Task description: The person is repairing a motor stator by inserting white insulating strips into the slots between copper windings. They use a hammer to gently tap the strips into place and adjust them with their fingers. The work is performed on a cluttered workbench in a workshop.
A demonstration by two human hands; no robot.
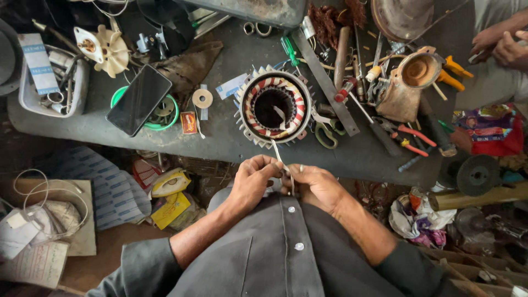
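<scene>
A finned motor stator (273, 106) with red and white wrapped windings sits on the dark workbench (231, 137), near its front edge. A thin white strip (277, 152) runs from the stator down to my hands. My left hand (254, 179) pinches the strip between thumb and fingers. Close beside it, my right hand (314, 186) holds the lower part of the same strip. Both hands sit close to my chest, just below the bench edge.
On the bench lie a black phone (139, 99) over a green bowl, a tape roll (202, 98), scissors (326, 133), a flat metal bar (325, 83), pliers (410, 140), screwdrivers and a white tray (49, 82). Another person's hands (503, 44) work at the top right. Clutter fills the floor below.
</scene>
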